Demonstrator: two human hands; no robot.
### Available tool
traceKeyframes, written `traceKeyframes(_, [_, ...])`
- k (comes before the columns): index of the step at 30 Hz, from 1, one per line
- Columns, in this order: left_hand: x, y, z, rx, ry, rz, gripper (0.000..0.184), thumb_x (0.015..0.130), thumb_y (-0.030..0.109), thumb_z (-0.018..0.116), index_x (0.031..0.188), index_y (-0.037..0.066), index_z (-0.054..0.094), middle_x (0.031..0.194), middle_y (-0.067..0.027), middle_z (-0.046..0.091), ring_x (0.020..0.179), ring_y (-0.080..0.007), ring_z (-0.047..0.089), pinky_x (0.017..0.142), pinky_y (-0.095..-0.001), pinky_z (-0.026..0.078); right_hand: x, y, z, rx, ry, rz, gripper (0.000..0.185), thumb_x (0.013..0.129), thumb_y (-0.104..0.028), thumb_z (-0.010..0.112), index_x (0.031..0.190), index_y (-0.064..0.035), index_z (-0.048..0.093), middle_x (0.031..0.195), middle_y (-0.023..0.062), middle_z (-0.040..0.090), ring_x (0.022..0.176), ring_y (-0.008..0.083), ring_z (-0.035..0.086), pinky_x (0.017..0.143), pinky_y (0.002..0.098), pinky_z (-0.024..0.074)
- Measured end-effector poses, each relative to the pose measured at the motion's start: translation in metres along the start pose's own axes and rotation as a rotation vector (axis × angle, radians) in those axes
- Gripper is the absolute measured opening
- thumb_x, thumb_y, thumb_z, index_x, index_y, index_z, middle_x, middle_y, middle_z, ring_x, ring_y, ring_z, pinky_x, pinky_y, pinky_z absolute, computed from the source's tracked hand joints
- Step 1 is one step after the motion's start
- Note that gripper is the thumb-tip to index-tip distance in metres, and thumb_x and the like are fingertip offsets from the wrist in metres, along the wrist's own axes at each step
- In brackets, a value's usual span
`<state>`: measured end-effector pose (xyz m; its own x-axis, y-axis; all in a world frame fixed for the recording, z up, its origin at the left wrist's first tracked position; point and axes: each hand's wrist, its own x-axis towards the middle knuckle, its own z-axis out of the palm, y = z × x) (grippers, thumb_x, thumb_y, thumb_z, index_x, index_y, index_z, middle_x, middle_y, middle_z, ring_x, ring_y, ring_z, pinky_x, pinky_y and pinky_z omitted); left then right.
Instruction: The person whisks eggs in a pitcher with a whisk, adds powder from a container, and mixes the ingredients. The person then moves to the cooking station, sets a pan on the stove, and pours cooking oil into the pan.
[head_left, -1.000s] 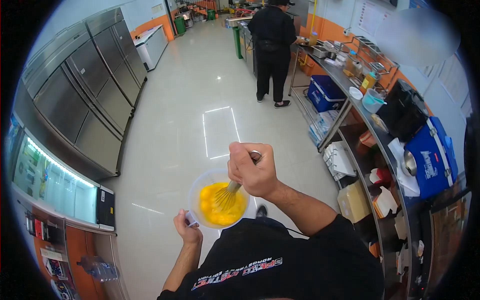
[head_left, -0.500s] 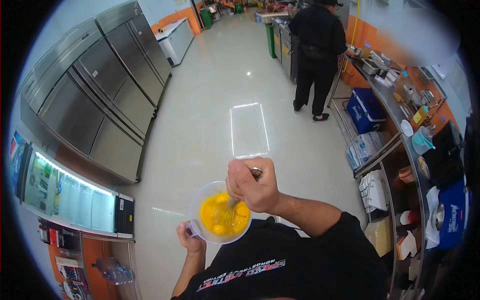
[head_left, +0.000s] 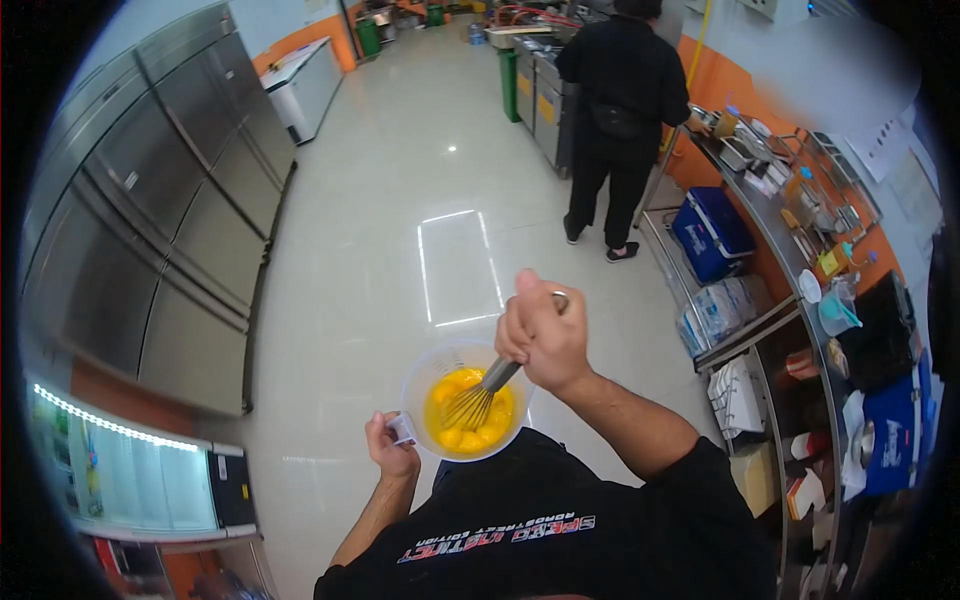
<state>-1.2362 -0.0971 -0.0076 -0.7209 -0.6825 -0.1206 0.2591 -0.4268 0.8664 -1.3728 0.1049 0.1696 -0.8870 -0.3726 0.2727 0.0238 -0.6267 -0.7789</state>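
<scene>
My left hand (head_left: 392, 447) grips the handle of a clear plastic measuring jug (head_left: 418, 378), held up in front of my body. Inside the jug lie raw eggs (head_left: 463, 438), with several whole yolks showing in yellow liquid. My right hand (head_left: 545, 335) is wrapped round the grey handle of a whisk (head_left: 478, 400). The whisk slants down to the left, and its wires dip into the eggs.
Tall steel fridges (head_left: 150, 220) line the left side, with a lit glass display fridge (head_left: 140, 480) below. A person in black (head_left: 625, 110) stands ahead at a steel counter (head_left: 735, 180). Blue cooler boxes (head_left: 712, 230) and a shelf rack stand on the right. Tiled floor (head_left: 370, 250) stretches forward.
My right hand has lifted and moved right, so the whisk handle now shows and leans more. The jug sits slightly further right and higher in view. The camera view has turned a little.
</scene>
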Motion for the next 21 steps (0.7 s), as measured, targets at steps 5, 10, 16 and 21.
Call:
traceKeyframes(5, [0.099,0.001,0.033,0.0,-0.202,-0.15,0.044,0.093,0.043,0.046,0.069,0.008,0.056,0.056,-0.0016,0.05,0.045,-0.0106,0.039,0.043,-0.0258,0.028,0.06,0.012,0.008,-0.295,0.094,-0.118,0.053,0.104,-0.025,0.041,0.055,-0.007,0.033,0.045,0.0017,0.033,0.038,0.0104,0.032,0.04,0.0275,0.0301])
traceKeyframes(10, [0.195,-0.008,0.064,-0.013,-0.525,-0.272,0.04,0.093,0.041,0.049,0.073,0.007,0.057,0.061,-0.0053,0.055,0.047,-0.0118,0.043,0.042,-0.026,0.031,0.101,0.018,0.012,-0.256,0.266,-0.288,0.05,0.103,-0.025,0.044,0.057,-0.0068,0.039,0.048,-0.0014,0.038,0.041,0.007,0.036,0.041,0.0254,0.0306])
traceKeyframes(16, [0.225,-0.014,0.148,0.133,-0.579,-0.34,0.047,0.09,0.045,0.047,0.061,0.01,0.055,0.047,0.0002,0.044,0.041,-0.0108,0.036,0.042,-0.027,0.025,0.115,0.011,-0.017,-0.305,0.529,-0.341,0.051,0.103,-0.026,0.044,0.057,-0.0066,0.039,0.048,-0.001,0.038,0.041,0.0078,0.036,0.041,0.0255,0.0309])
traceKeyframes(21, [0.235,-0.065,0.192,0.118,-0.75,-0.492,0.042,0.091,0.043,0.049,0.069,0.008,0.055,0.056,-0.0031,0.05,0.044,-0.0116,0.039,0.043,-0.0262,0.029,0.103,-0.009,-0.049,-0.497,0.736,-0.377,0.054,0.104,-0.028,0.04,0.054,-0.0079,0.034,0.044,0.0023,0.033,0.036,0.0111,0.032,0.038,0.0279,0.0301])
